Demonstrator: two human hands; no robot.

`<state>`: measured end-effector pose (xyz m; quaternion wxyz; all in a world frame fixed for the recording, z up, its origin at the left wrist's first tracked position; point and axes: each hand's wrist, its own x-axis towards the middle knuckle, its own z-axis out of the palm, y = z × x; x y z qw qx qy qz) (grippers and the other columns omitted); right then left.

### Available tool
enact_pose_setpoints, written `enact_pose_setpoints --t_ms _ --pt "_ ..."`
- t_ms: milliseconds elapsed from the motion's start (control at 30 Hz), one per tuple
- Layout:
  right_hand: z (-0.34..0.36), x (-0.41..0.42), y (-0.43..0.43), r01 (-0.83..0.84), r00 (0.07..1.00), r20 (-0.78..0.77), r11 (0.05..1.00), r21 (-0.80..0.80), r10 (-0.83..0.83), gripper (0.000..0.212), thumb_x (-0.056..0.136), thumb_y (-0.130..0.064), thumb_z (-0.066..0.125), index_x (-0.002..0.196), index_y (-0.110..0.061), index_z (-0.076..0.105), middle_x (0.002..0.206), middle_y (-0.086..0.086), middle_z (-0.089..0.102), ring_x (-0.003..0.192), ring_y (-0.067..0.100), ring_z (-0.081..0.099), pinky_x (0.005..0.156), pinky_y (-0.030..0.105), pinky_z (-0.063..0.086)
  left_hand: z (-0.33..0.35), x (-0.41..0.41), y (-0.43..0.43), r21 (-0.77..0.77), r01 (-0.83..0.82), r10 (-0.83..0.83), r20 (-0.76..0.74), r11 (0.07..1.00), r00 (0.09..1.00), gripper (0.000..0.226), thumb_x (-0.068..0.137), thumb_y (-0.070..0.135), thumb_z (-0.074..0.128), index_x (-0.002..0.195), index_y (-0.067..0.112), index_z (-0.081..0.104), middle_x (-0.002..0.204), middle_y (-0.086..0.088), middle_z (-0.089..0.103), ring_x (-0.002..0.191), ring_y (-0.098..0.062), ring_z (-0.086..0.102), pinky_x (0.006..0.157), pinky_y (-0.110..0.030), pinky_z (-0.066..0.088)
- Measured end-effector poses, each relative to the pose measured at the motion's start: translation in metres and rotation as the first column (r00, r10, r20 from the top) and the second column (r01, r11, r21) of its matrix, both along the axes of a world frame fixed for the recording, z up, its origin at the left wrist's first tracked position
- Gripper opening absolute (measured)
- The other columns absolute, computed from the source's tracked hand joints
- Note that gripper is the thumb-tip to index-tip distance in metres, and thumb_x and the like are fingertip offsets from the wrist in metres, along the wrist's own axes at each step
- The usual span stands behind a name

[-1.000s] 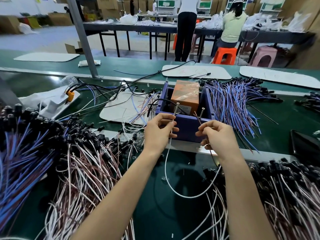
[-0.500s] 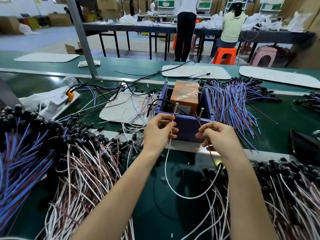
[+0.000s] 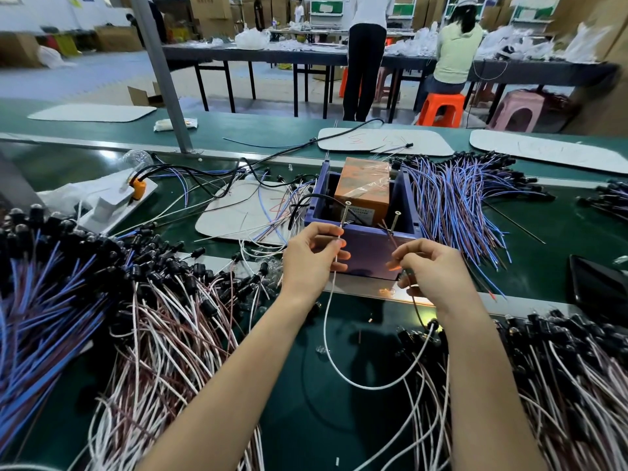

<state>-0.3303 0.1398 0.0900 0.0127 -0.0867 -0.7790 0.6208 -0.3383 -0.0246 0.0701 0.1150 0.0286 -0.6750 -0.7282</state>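
Observation:
My left hand (image 3: 314, 258) pinches the end of a white wire (image 3: 343, 370) close to the left screw (image 3: 346, 212) that stands up from a purple plastic box (image 3: 365, 246). The wire loops down over the green bench and back up to a small black part (image 3: 432, 324) under my right wrist. My right hand (image 3: 433, 271) pinches a thin brown wire (image 3: 390, 237) near the right screw (image 3: 395, 220). An orange block (image 3: 363, 186) sits inside the box.
Heaps of white and brown wires with black ends lie at left (image 3: 163, 328) and right (image 3: 560, 385). Blue-purple wire bundles lie far left (image 3: 37, 317) and behind the box (image 3: 455, 205). White mats (image 3: 384, 141) sit on the far belt. People work at tables behind.
My right hand has drawn the brown wire slightly away from the box. My left hand stays at the left screw with the white wire.

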Motion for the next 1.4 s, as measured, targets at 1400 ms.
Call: enact_pose_setpoints --t_ms 1400 --pt "0.060 0.043 0.009 -0.805 0.585 -0.029 0.585 0.104 0.810 0.021 0.079 -0.006 0.055 0.079 -0.017 0.072 0.067 0.008 0.067 0.052 0.012 0.044 0.047 0.018 0.032 0.114 0.145 -0.063 -0.205 0.836 -0.847 0.053 0.510 0.529 0.018 0.093 -0.001 0.051 0.105 0.010 0.057 0.082 -0.004 0.068 0.069 -0.019 0.068 0.058 -0.023 0.053"
